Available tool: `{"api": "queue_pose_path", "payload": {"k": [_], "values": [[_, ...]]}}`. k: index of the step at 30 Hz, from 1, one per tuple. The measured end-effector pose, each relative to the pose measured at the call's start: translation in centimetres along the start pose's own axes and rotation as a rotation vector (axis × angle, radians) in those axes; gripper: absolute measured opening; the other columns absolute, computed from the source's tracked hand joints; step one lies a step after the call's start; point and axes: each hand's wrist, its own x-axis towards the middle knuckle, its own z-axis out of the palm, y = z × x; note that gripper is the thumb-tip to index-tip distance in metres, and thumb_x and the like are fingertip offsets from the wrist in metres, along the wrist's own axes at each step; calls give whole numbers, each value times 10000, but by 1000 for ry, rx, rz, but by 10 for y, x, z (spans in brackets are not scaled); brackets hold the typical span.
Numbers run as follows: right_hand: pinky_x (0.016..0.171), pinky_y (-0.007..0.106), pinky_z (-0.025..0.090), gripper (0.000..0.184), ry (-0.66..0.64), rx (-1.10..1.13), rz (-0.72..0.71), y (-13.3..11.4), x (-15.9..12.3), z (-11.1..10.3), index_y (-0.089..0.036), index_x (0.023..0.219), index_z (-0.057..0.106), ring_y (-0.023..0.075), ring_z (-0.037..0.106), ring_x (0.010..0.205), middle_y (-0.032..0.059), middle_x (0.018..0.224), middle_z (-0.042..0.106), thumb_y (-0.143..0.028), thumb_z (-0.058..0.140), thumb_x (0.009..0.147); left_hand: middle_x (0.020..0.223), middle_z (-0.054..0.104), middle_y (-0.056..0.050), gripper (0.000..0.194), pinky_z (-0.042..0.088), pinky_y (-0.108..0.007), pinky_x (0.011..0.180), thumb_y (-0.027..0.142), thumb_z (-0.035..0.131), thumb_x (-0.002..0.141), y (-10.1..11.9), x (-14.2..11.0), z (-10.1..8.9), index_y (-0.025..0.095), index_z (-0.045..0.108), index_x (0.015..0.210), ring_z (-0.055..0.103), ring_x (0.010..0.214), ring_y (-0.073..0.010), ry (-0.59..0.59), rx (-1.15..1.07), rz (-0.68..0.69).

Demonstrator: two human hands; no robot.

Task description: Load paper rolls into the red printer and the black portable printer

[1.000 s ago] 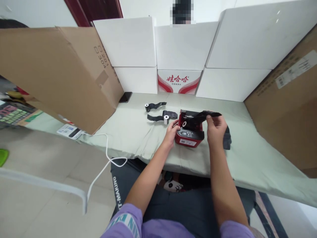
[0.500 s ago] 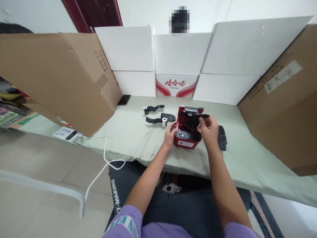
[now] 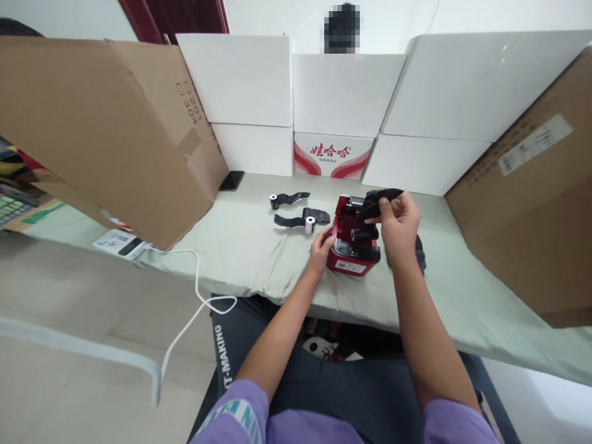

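Observation:
A small red printer [image 3: 351,266] stands on the table with its lid raised. My left hand [image 3: 320,251] is closed on the printer's left side, steadying it. Just above the open compartment hangs a black paper roll [image 3: 366,232]. Its loose strip is pinched between the thumb and fingers of my right hand [image 3: 401,225]. To the left of the printer lie two more dark rolls with white ends, one farther back [image 3: 274,201] and one nearer [image 3: 309,225], each with a strip unrolled. A dark flat item [image 3: 420,256] sits partly hidden behind my right forearm.
White boxes [image 3: 234,80] are stacked along the back. Large cardboard boxes stand at the left [image 3: 152,135] and right [image 3: 531,203]. A phone [image 3: 232,180] lies by the left box. A white device [image 3: 120,244] with a cable [image 3: 198,271] is at the front-left edge. A person's head shows beyond the boxes.
My right hand has moved up and slightly right, lifting the black paper roll by its strip from inside the printer. My left hand stays on the printer.

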Motion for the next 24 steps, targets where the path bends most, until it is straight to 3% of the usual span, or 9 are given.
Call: {"api": "queue_pose_path", "payload": {"k": [5, 11, 16, 19, 21, 24], "values": [[648, 365, 674, 355, 6, -11, 39, 1, -1, 5, -246, 778, 535, 112, 436, 602, -58, 680, 338, -532, 733, 851, 1315, 693, -95, 459, 433, -379, 1122, 457, 753, 817, 2, -4, 0, 217, 720, 1207, 595, 1300, -282, -5, 3, 17], [644, 368, 667, 281, -107, 41, 96, -13, -9, 17, -248, 847, 592, 147, 569, 665, -49, 669, 447, -494, 728, 861, 1378, 657, -74, 434, 353, -378, 1194, 406, 761, 833, 15, -11, 0, 264, 724, 1241, 547, 1361, -260, -5, 137, 196], [557, 319, 643, 268, -217, 92, 137, -28, -20, 30, -257, 916, 639, 163, 637, 661, -28, 697, 574, -503, 729, 861, 1105, 745, -65, 351, 438, -377, 1109, 418, 861, 713, 18, -15, -2, 269, 801, 1025, 635, 1180, -257, 56, 71, 180], [539, 306, 629, 297, -262, 111, 161, -34, -23, 28, -267, 1007, 646, 183, 693, 724, 0, 820, 682, -509, 730, 857, 1005, 751, -59, 302, 491, -368, 1020, 412, 831, 748, 19, -18, -12, 255, 805, 1005, 656, 1024, -231, 80, 137, 190], [546, 303, 621, 327, -191, 100, 145, -31, -27, 18, -274, 1095, 629, 190, 719, 778, 24, 948, 726, -506, 702, 876, 1021, 754, -59, 298, 515, -344, 942, 412, 789, 795, 30, -15, -26, 246, 797, 1042, 650, 955, -210, 129, 212, 232], [514, 272, 577, 286, 81, 52, 77, -8, -39, -9, -253, 1080, 606, 172, 714, 734, 30, 945, 724, -485, 630, 916, 1036, 749, -59, 308, 512, -295, 824, 395, 746, 836, 64, 6, -58, 224, 786, 1089, 643, 907, -184, 269, 379, 353]]}}
